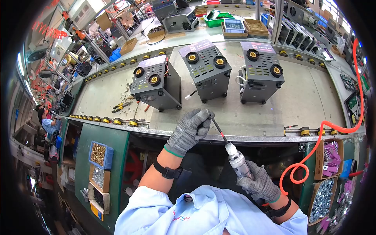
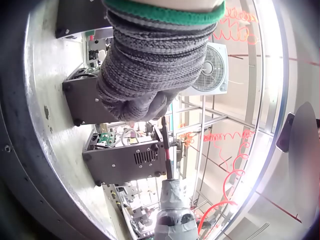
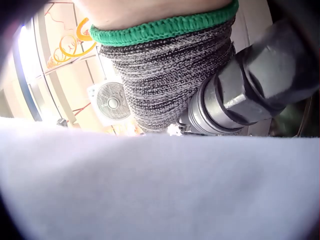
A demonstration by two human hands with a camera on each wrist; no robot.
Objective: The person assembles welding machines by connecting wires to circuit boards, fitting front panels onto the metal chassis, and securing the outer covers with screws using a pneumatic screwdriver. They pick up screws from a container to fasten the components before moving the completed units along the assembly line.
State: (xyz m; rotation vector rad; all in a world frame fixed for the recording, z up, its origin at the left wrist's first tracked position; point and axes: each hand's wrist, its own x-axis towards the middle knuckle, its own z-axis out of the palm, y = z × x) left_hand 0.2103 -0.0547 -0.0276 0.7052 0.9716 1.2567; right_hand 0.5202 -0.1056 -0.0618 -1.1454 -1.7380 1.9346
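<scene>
My gloved right hand (image 1: 258, 182) grips a pneumatic screwdriver (image 1: 239, 164), its nose wrapped in whitish tape. A long dark bit (image 1: 217, 127) with a red band points up and left from it. The gloved left hand (image 1: 189, 131) has its fingers curled at the bit's tip and pinches it; any small part there is hidden by the fingers. In the left wrist view, the same bit (image 2: 167, 150) runs into those fingertips. Beyond the hands, dark metal machine cases stand on the bench: a left one (image 1: 156, 84), a middle one (image 1: 209, 72) and a right one (image 1: 260, 74).
Yellow-handled pliers (image 1: 122, 106) lie left on the bench (image 1: 313, 98). An orange air hose (image 1: 309, 156) coils at the right. Boxes of fasteners stand both sides, including a blue bin (image 1: 101, 154) and a carton of metal parts (image 1: 323, 199). Rollers (image 1: 133, 122) line the bench edge.
</scene>
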